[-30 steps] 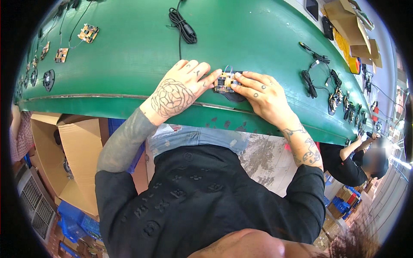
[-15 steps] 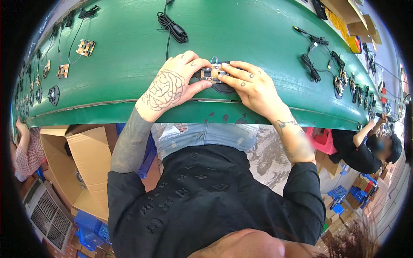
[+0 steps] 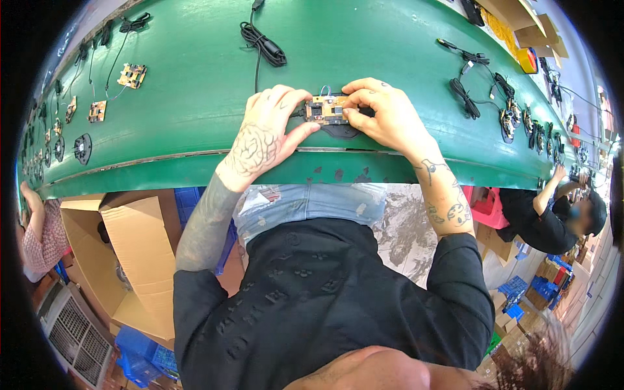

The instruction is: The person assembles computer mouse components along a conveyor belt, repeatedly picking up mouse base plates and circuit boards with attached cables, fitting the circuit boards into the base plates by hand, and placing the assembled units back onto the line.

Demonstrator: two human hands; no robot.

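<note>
An orange-brown circuit board (image 3: 328, 109) with dark components lies over a black plastic base (image 3: 339, 132) near the front edge of the green work surface. My left hand (image 3: 270, 123) grips the board's left end between thumb and fingers. At the opposite end, my right hand (image 3: 383, 116) pinches the board's edge with its thumb and index finger. Thin wires (image 3: 326, 90) loop up from the board's far side. Beyond my left hand, a bundled black cable (image 3: 263, 45) runs down towards the board; its lower end is hidden.
More boards (image 3: 97, 111) with cables and a round black base (image 3: 82, 149) lie to the left. Cable bundles with boards (image 3: 510, 120) sit at the right. An open cardboard box (image 3: 140, 253) stands below the front edge. A co-worker (image 3: 546, 218) works at far right.
My right hand's fingers have drawn back from lying across the board to its right edge, exposing more of it. The left hand still grips the left end.
</note>
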